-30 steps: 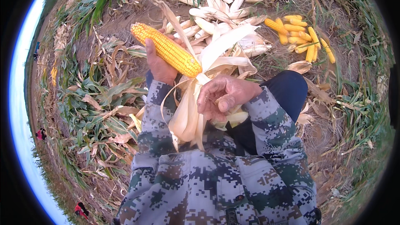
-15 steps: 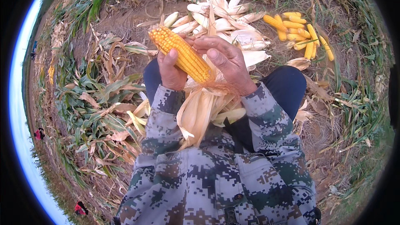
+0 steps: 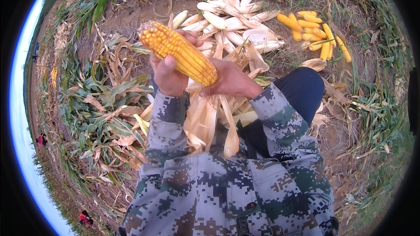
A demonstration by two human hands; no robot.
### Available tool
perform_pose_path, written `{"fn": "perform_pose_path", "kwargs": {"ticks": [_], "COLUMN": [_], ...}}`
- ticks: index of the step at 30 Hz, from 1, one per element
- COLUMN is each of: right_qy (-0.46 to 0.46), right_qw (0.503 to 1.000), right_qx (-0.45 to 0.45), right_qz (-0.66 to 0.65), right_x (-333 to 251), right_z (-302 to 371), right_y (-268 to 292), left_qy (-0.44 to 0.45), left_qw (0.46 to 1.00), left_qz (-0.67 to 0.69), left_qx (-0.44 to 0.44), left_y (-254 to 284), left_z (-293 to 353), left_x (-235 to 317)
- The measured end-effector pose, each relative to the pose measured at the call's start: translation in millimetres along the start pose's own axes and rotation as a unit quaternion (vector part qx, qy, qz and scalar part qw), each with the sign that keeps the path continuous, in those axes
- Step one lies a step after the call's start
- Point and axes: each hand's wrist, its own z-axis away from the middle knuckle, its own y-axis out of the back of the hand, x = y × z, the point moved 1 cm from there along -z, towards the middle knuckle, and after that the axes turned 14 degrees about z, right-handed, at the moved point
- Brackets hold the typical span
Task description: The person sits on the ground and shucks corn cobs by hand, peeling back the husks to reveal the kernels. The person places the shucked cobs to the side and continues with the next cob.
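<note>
Shifted since half a second ago, the right hand has come down from alongside the corn ear to its butt, and the ear has slid slightly toward ten o'clock. At nine o'clock lie green and dry leaves (image 3: 100, 94). Next comes the left hand (image 3: 171, 75), wrapped around the middle of the corn ear (image 3: 179, 54), thumb on the near side; the ear's long axis runs from ten o'clock, its tip, to four, its butt. Peeled husk strips (image 3: 208, 118) hang toward six. The right hand (image 3: 232, 78), nearer the butt, has the ear at its ten o'clock; its fingers are hidden, so its grip cannot be told. Husk-covered ears (image 3: 240, 24) lie toward twelve, bare yellow cobs (image 3: 312, 31) toward two.
</note>
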Motion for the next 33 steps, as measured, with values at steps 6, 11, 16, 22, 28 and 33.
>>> {"fn": "perform_pose_path", "kwargs": {"ticks": [6, 11, 16, 22, 28, 33], "right_qy": [-0.025, -0.097, -0.056, -0.084, -0.094, -0.121], "right_qw": [0.997, 0.989, 0.994, 0.991, 0.977, 0.925], "right_qx": [0.064, 0.09, 0.072, 0.1, 0.193, 0.356], "right_qz": [-0.039, -0.06, -0.061, 0.029, 0.022, 0.047], "right_x": [-10.9, -3.5, 18.2, 29.3, 30.7, 37.2], "right_z": [0.5, -0.3, 3.7, -10.2, -19.8, -18.5], "right_y": [-20.7, -31.1, -37.7, -54.7, -26.5, 65.7], "left_qy": [0.02, -0.012, -0.109, -0.157, -0.141, 0.083], "left_qw": [0.991, 0.976, 0.933, 0.61, 0.774, 0.946], "left_qz": [-0.135, -0.185, -0.329, -0.635, -0.573, -0.305], "left_qx": [0.017, 0.116, 0.091, -0.447, -0.229, 0.078], "left_y": [-22.6, -31.2, -26.2, -107.4, -80.4, -27.6], "left_z": [-17.1, -36.6, -19.3, 50.9, 1.1, -26.2], "left_x": [15.3, 22.3, 3.4, -49.2, -32.6, 51.2]}}
